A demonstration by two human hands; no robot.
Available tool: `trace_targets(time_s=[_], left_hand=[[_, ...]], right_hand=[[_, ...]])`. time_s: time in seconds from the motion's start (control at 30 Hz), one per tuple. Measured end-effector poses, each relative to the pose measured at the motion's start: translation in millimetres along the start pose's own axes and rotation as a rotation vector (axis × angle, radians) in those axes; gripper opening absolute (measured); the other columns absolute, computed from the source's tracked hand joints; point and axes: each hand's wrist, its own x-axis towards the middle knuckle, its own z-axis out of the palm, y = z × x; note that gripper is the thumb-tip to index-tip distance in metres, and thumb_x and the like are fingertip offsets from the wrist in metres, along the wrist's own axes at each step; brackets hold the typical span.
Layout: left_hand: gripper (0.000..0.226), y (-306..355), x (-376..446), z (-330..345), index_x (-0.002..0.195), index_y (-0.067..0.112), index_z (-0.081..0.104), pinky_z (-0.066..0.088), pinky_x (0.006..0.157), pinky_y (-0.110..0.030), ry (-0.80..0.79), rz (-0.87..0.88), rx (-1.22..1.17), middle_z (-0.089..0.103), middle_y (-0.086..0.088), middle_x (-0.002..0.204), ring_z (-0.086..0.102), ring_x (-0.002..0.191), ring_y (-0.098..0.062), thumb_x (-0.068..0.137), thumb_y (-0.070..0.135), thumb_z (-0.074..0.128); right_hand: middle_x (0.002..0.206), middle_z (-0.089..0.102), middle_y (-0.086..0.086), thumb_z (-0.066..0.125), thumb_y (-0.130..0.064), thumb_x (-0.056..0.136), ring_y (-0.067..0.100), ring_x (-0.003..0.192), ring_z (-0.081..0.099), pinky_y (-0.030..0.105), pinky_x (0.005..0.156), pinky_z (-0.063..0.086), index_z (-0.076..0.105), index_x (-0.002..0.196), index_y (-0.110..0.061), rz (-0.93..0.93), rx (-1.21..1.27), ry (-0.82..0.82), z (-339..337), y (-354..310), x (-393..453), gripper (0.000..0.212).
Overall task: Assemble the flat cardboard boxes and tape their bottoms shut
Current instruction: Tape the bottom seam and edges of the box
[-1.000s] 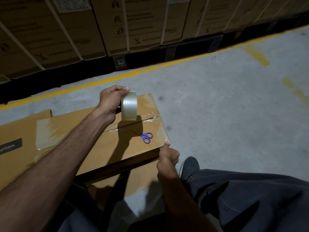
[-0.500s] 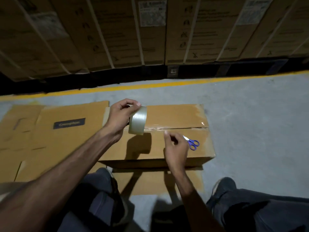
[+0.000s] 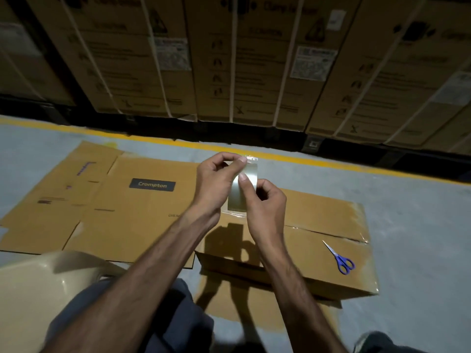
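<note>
Both hands are raised over the assembled box (image 3: pixel 318 225), which sits on the floor at about 5 o'clock from the picture's centre. The left hand (image 3: pixel 216 182) curls round the roll of tape (image 3: pixel 240 189) and pinches its top edge, while the right hand (image 3: pixel 265 202) has its thumb pressed on the roll's face, other fingers curled (the roll is partly hidden). Blue scissors (image 3: pixel 340 258) lie on the box at 4 o'clock. Flat cardboard (image 3: pixel 132 205) lies at 9 o'clock.

scissors (image 3: pixel 340 259) on assembled box (image 3: pixel 318 225), flat cardboard (image 3: pixel 114 212) to its left, stacked cartons (image 3: pixel 229 59) behind
</note>
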Motion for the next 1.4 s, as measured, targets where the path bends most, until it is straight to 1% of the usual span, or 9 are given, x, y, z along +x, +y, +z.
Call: trace_targets(time_s=[0.1,0.23,0.47,0.67,0.83,0.93,1.1,1.27,1.4], left_hand=[[0.008,5.8,11.3,-15.1,0.09,0.017,0.078,0.054,0.073,-0.034,0.075,0.087,0.08,0.07,-0.013,0.093,0.062,0.084,-0.017,0.092,0.025,0.079],[0.008,7.8,13.7,-25.6,0.089,0.015,0.079,0.057,0.071,-0.026,0.106,0.136,0.146,0.076,0.003,0.093,0.07,0.085,-0.009,0.09,0.023,0.081],[0.014,6.0,12.9,-36.2,0.084,0.006,0.074,0.051,0.056,-0.028,0.102,-0.241,-0.17,0.074,-0.008,0.082,0.066,0.068,-0.02,0.079,0.007,0.087],[0.017,11.3,7.5,-36.2,0.082,0.004,0.066,0.048,0.045,-0.022,0.054,-0.313,-0.283,0.069,-0.007,0.074,0.058,0.044,-0.011,0.083,0.0,0.082],[0.026,12.4,14.4,-37.8,0.071,0.009,0.061,0.062,0.065,-0.036,-0.004,-0.348,-0.34,0.07,-0.012,0.081,0.069,0.067,-0.026,0.079,-0.001,0.084],[0.023,14.2,14.3,-34.5,0.075,0.008,0.063,0.061,0.06,-0.033,-0.033,-0.342,-0.329,0.073,-0.012,0.084,0.071,0.066,-0.023,0.08,-0.003,0.082],[0.059,12.9,17.6,-33.8,0.124,0.016,0.051,0.057,0.069,-0.04,-0.078,-0.402,-0.311,0.074,-0.016,0.104,0.064,0.092,-0.031,0.08,-0.003,0.083],[0.05,14.3,16.7,-27.1,0.123,0.01,0.066,0.056,0.065,-0.03,-0.075,-0.194,-0.061,0.077,-0.006,0.083,0.074,0.082,-0.015,0.079,-0.005,0.084],[0.037,13.7,25.1,-27.9,0.107,0.009,0.075,0.061,0.083,-0.029,-0.005,-0.002,0.124,0.074,-0.008,0.077,0.074,0.079,-0.014,0.076,-0.009,0.084]], right_hand=[[0.072,0.064,-0.009,0.071,-0.037,0.1,0.003,0.065,0.057,0.022,0.058,0.046,0.069,0.08,-0.018,-0.013,-0.004,0.013,12.4,-4.6,0.6,0.028],[0.08,0.068,-0.006,0.07,-0.043,0.099,0.006,0.072,0.063,0.025,0.058,0.05,0.072,0.086,-0.018,0.012,-0.039,0.035,24.1,-5.2,-2.2,0.028],[0.08,0.068,-0.007,0.071,-0.043,0.098,0.009,0.072,0.063,0.028,0.059,0.051,0.07,0.084,-0.025,-0.025,-0.118,0.073,39.0,-3.9,-15.7,0.023],[0.081,0.066,-0.006,0.071,-0.043,0.098,0.013,0.074,0.061,0.029,0.058,0.048,0.066,0.082,-0.027,-0.089,-0.15,0.122,45.2,-3.3,-24.5,0.023],[0.082,0.066,-0.005,0.071,-0.042,0.098,0.015,0.075,0.063,0.035,0.06,0.051,0.065,0.082,-0.028,-0.093,-0.128,0.139,47.0,-5.3,-26.2,0.022],[0.083,0.066,-0.005,0.072,-0.039,0.099,0.015,0.076,0.063,0.032,0.059,0.05,0.065,0.083,-0.026,-0.098,-0.119,0.16,45.8,-6.0,-27.6,0.022],[0.083,0.065,-0.004,0.072,-0.038,0.098,0.016,0.076,0.062,0.035,0.06,0.052,0.063,0.083,-0.024,-0.1,-0.12,0.205,41.7,-1.3,-30.4,0.023],[0.084,0.064,-0.005,0.071,-0.04,0.099,0.015,0.077,0.061,0.027,0.059,0.049,0.062,0.083,-0.024,-0.12,-0.141,0.197,35.6,5.9,-30.9,0.024],[0.082,0.064,-0.007,0.067,-0.042,0.101,0.004,0.074,0.063,0.018,0.052,0.046,0.064,0.088,-0.021,-0.045,-0.129,0.15,37.2,7.3,-28.5,0.025]])
